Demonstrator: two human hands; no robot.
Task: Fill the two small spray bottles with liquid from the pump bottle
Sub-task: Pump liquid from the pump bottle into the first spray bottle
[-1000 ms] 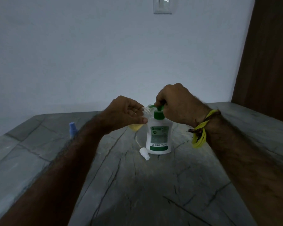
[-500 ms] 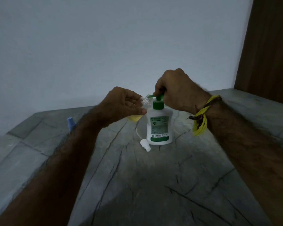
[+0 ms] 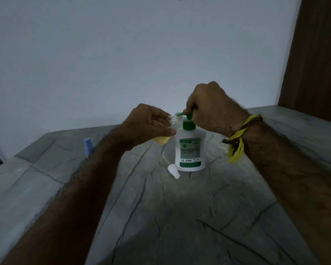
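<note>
A white pump bottle (image 3: 190, 148) with a green pump head stands on the grey stone table (image 3: 180, 217). My right hand (image 3: 212, 108) is closed over the pump head from above. My left hand (image 3: 151, 125) grips a small clear spray bottle (image 3: 174, 121), tilted, its open neck touching the green spout; yellowish liquid shows at its bottom under my palm. Its white spray cap (image 3: 173, 170) with a thin dip tube lies on the table just left of the pump bottle. A second small bottle with a blue cap (image 3: 88, 145) stands at the far left, partly behind my left forearm.
A pale wall rises right behind the table's far edge. A brown wooden door (image 3: 317, 54) fills the right side. The table's left edge drops away near the blue-capped bottle. A yellow thread band is tied on my right wrist (image 3: 237, 148).
The pump head is higher above the bottle's collar than before. Both hands hold their places; the view has tilted so everything sits a little higher in frame.
</note>
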